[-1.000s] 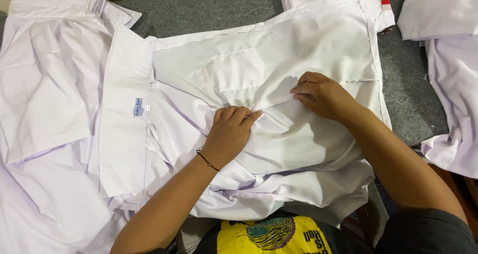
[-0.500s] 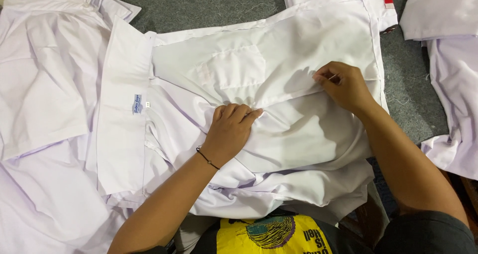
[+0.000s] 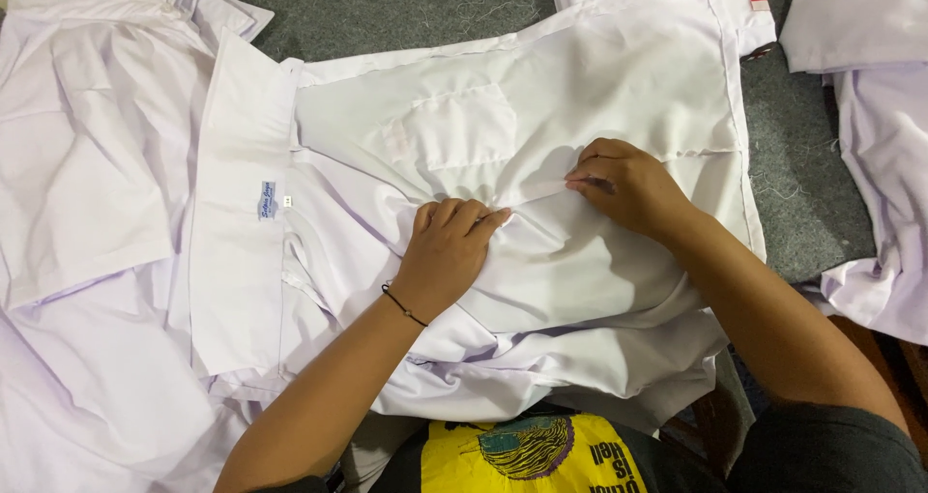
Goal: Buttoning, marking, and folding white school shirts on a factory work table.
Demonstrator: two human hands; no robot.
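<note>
Head view, nearest at the bottom edge: a yellow printed garment [image 3: 527, 454] on the person's front; above it the left hand [image 3: 447, 251], a thin black band [image 3: 403, 305] at the wrist, presses flat with fingers together on the white shirt [image 3: 599, 87] spread across the frame's centre, its grip holding nothing; right of it the right hand [image 3: 628, 188] pinches a fold of the same shirt between fingertips; further up lies the shirt's chest pocket [image 3: 449, 130]; more white shirts [image 3: 87, 164] lie at the left, over the grey tabletop [image 3: 406, 10].
</note>
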